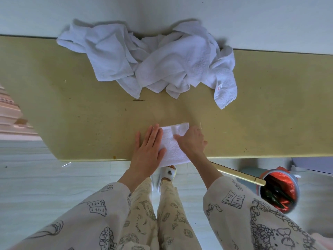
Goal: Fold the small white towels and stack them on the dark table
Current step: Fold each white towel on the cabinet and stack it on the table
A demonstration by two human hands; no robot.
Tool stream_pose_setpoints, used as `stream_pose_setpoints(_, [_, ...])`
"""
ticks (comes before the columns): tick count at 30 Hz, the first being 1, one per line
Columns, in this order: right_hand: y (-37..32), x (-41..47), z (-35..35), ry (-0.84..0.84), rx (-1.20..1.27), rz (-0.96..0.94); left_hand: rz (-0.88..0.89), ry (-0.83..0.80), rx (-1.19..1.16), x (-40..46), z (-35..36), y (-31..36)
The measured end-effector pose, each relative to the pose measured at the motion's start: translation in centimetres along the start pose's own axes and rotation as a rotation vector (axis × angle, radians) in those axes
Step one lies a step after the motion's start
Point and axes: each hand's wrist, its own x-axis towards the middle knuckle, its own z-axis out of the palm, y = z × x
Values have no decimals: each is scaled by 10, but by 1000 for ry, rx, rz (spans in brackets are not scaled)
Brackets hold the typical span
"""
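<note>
Head view, what is seen?
— A folded towel is pressed at the desk's lower edge: left hand flat, right hand pinching it.
— And above?
— Unfolded towels are piled.

Cream long sleeves and matching trousers printed with dark line drawings; white slipper at six o'clock.
</note>
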Motion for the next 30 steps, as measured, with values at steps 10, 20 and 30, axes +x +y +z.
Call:
stream_pose_setpoints(10, [16,6,-14,-251,641,166,74,-30,-41,-5,-2,-18])
stream_pose_setpoints(20, [-2,-15,-44,-189,472,-271,-198,14,-414,-34,-53,-25])
stream_pose_setpoints(30, [-53,-106,-61,-280,9,-938,-560,464,-624,-150,-113,-14])
